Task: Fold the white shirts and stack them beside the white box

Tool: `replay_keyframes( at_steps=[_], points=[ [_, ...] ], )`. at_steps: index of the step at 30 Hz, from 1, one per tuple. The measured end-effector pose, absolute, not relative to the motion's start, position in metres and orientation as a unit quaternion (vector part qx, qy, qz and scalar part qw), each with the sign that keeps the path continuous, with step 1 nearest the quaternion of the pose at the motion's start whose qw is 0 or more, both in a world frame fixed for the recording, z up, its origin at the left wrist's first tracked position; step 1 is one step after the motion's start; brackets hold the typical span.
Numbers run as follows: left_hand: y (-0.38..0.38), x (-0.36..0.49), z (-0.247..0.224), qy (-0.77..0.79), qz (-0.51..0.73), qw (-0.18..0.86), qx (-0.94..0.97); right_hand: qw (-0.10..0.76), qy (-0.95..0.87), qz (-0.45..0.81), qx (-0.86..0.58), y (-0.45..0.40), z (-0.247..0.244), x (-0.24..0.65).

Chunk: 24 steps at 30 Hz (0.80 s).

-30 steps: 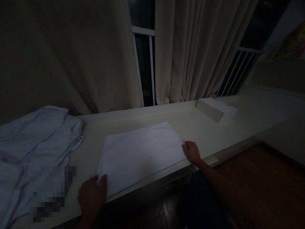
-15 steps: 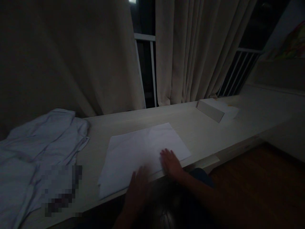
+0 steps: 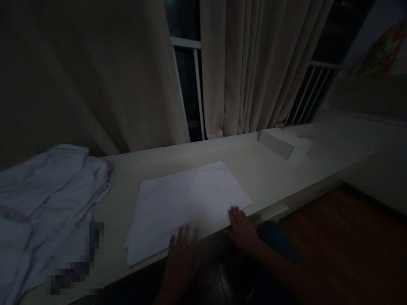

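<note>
A folded white cloth lies flat on the long pale ledge, its near side along the front edge. My left hand is at the cloth's near edge, fingers spread and slightly blurred, holding nothing. At the near right part of the cloth, my right hand rests with its fingertips on the edge and its fingers extended. Whether the left fingers press on the cloth or hover just over it, I cannot tell in this dim light.
Crumpled light-coloured clothing covers the ledge's left end, partly pixelated. A box with white papers sits toward the back right. Long beige curtains hang behind, with a white railing between them. Wooden floor shows at lower right.
My right hand has slid right and toward me, from the cloth's surface to its near edge. My left hand stays near the front edge, less blurred. The view has shifted slightly.
</note>
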<state>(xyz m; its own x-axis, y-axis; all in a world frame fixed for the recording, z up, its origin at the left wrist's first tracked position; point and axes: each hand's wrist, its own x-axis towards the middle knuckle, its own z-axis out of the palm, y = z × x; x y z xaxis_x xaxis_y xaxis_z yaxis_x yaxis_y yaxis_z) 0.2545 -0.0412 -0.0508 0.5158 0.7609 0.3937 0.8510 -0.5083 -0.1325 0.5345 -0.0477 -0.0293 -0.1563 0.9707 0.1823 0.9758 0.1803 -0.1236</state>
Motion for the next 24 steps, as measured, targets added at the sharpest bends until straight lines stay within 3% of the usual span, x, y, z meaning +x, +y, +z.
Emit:
replay_keyframes(
  at_steps=[5,15,21,24],
  points=[
    [-0.042,0.256,-0.048,-0.475,-0.152,0.152,-0.853,0.064,-0.692,-0.044,-0.718,-0.042,-0.028,0.576],
    [-0.04,0.259,-0.044,-0.472,-0.147,0.136,-0.858,0.073,-0.635,-0.085,-0.764,-0.038,-0.022,0.556],
    [-0.028,0.293,-0.041,-0.451,-0.16,0.093,-0.873,0.154,-0.749,-0.055,-0.641,0.0,0.015,0.488],
    [-0.024,0.3,-0.044,-0.454,-0.178,0.082,-0.869,0.154,-0.772,-0.002,-0.617,0.026,0.017,0.46]
  ],
)
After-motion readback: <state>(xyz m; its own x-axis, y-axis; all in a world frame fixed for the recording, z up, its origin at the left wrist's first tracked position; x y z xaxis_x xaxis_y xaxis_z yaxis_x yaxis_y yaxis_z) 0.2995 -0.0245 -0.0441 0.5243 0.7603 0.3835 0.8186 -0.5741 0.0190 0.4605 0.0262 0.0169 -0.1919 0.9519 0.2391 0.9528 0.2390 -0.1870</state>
